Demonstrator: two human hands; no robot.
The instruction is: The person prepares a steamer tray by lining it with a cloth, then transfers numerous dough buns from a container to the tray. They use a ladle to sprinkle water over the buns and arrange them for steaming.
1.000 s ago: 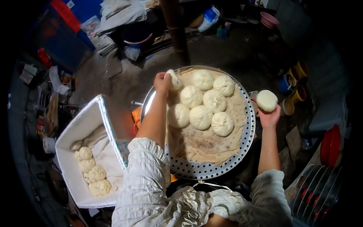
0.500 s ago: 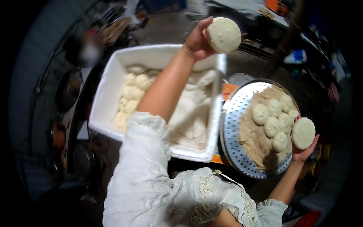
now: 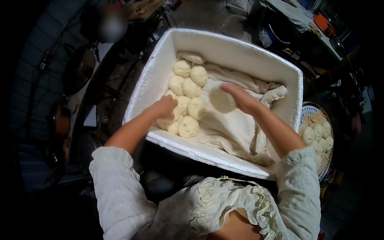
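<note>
A white foam box [image 3: 294, 86] lined with pale cloth [image 3: 232, 136] holds several pleated dough buns [image 3: 188, 128] along its left side. My left hand [image 3: 164, 105] is among those buns, fingers curled over one at the left edge of the cluster. My right hand [image 3: 240, 98] grips a round, flat-bottomed bun [image 3: 221, 100] above the cloth, right of the cluster, slightly blurred by motion. At the right, partly behind the box and my sleeve, a perforated metal steamer tray [image 3: 308, 109] carries more buns [image 3: 318, 132] on a tan liner.
Dark pans [image 3: 78, 70] and an orange-brown pot [image 3: 62, 120] line the left side. A cluttered bench [image 3: 292, 14] with an orange pot [image 3: 324, 24] stands at the upper right. A dark post [image 3: 336, 72] rises beyond the tray.
The view has swung left from the steamer to the box. Both hands, earlier holding buns at and over the steamer and box, have moved down into the box.
</note>
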